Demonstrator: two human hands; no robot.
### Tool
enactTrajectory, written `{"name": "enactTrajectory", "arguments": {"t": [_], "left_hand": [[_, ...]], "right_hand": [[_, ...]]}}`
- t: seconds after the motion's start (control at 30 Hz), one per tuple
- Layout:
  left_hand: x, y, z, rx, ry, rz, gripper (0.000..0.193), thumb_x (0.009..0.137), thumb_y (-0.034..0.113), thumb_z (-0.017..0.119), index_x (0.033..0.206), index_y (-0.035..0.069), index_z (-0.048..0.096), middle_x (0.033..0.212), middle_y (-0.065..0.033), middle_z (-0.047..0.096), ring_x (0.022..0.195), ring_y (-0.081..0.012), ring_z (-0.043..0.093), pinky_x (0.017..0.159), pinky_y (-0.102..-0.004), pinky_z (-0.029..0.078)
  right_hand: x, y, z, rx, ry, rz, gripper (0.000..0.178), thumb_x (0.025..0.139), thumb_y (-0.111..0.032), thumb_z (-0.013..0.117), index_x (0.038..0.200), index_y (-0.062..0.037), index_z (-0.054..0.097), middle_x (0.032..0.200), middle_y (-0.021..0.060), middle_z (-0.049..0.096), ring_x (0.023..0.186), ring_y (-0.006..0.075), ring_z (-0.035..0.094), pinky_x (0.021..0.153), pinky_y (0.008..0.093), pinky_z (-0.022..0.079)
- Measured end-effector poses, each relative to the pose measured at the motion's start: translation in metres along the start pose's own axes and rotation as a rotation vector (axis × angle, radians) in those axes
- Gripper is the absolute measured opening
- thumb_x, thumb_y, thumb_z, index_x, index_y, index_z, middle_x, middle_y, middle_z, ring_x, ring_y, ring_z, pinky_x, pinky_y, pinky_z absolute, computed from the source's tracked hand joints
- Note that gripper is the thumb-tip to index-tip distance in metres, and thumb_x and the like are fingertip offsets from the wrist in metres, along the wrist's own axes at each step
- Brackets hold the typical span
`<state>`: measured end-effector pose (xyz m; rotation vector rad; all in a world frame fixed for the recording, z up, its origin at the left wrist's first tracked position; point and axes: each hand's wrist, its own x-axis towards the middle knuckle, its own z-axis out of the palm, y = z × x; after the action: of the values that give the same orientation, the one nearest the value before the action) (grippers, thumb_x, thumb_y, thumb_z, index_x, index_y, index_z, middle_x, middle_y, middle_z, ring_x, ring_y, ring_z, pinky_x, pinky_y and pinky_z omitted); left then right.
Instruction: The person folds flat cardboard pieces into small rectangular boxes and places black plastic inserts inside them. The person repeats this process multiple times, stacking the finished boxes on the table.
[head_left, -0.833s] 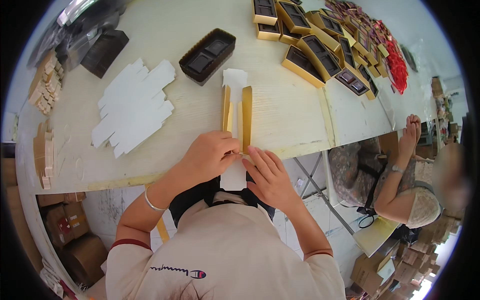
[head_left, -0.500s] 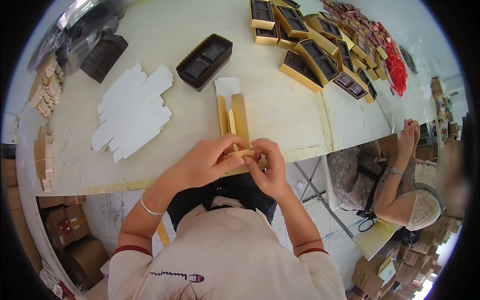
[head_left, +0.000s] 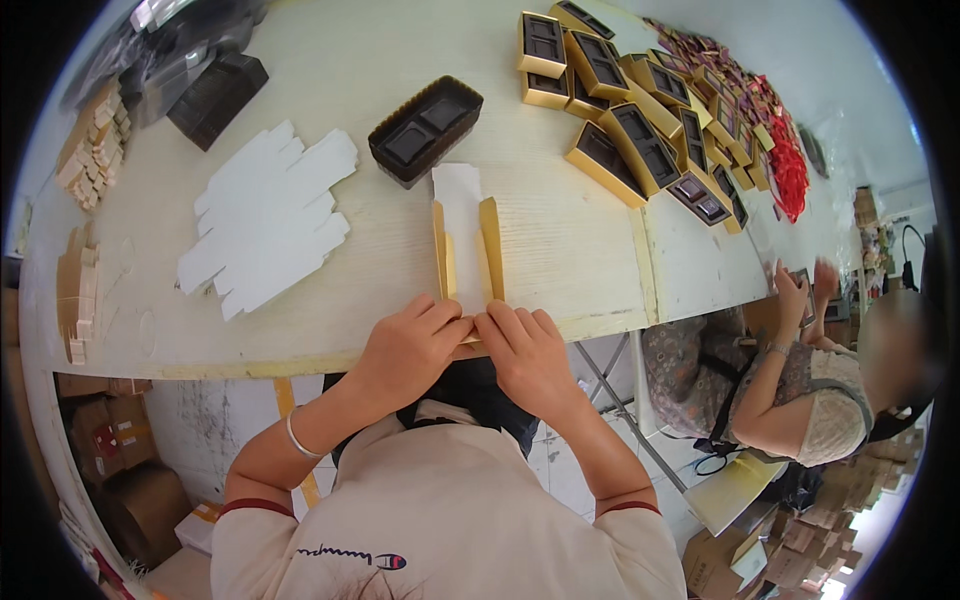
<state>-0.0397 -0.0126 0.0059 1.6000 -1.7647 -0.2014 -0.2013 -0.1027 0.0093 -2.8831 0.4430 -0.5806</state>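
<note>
A partly folded gold and white cardboard box (head_left: 461, 230) lies at the table's near edge, its gold side walls raised and its white far flap flat. My left hand (head_left: 415, 345) grips the near end of this box, fingers bent over the edge. Beside it, my right hand (head_left: 525, 350) grips the same end, the fingertips of both hands almost meeting. The folds under the fingers are hidden. Just beyond the box stands a dark brown plastic tray stack (head_left: 425, 130) with square hollows.
Flat white box blanks (head_left: 265, 220) lie to the left. Black trays (head_left: 217, 98) and gold card pieces (head_left: 75, 295) sit farther left. Gold boxes with dark inserts (head_left: 640, 140) are heaped at the far right, near red ribbon (head_left: 787, 165). A co-worker (head_left: 800, 380) sits at right.
Both hands have shifted to the near end of the box, fingers now pointing away and folded over it. The gold side walls stand farther apart. The co-worker's hands have moved.
</note>
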Motion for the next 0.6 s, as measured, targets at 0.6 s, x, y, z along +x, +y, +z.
{"name": "enactTrajectory", "arguments": {"t": [0.6], "left_hand": [[0.034, -0.026, -0.039, -0.050, -0.654, -0.054, 0.008, 0.079, 0.010, 0.067, 0.084, 0.005, 0.063, 0.080, -0.0044, 0.060, 0.088, -0.0274, 0.059, 0.072, -0.0403, 0.047]], "right_hand": [[0.010, 0.021, -0.020, 0.225, -0.018, 0.112, 0.019, 0.076, -0.005, 0.067, 0.094, -0.0054, 0.059, 0.084, 0.0094, 0.054, 0.081, 0.0314, 0.058, 0.067, 0.0428, 0.046]]}}
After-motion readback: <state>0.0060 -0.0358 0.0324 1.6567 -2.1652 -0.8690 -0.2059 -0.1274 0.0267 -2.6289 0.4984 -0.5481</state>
